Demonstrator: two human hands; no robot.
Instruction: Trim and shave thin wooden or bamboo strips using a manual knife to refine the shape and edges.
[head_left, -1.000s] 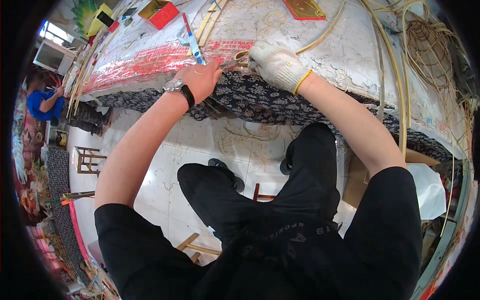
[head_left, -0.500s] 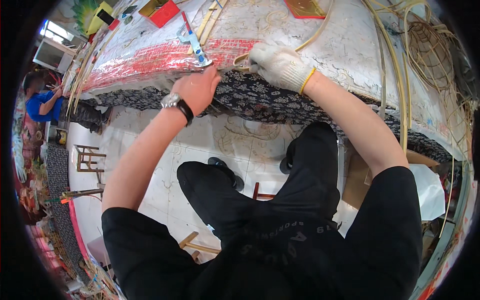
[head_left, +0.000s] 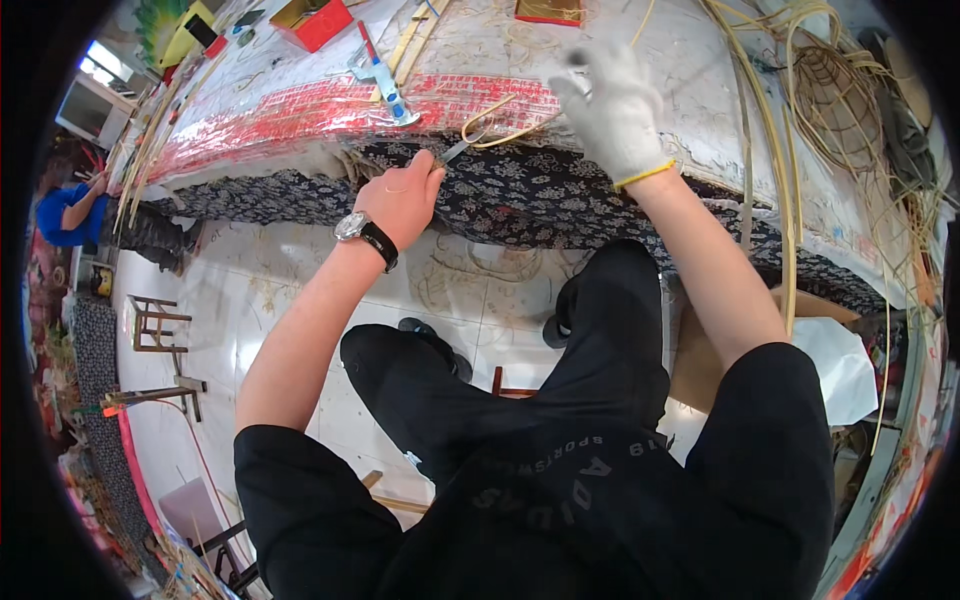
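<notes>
Head view: left bare hand (head_left: 400, 205) is gripping a narrow metal-bladed knife (head_left: 457, 150) tight, fist hiding most of the handle, blade tip overlapping a thin pale-yellow bent strip (head_left: 489, 110) that's looping at the front edge of the white-topped table (head_left: 700, 120), between both hands. Right hand in white knit glove (head_left: 615, 110) is hanging with fingers spread wide, blurring and covering some strip, so can't tell if it's touching. Red-printed plastic sheet (head_left: 330, 108) is showing dense characters, too small to make out; black T-shirt (head_left: 530, 535) is bearing faint, skewed lettering.
</notes>
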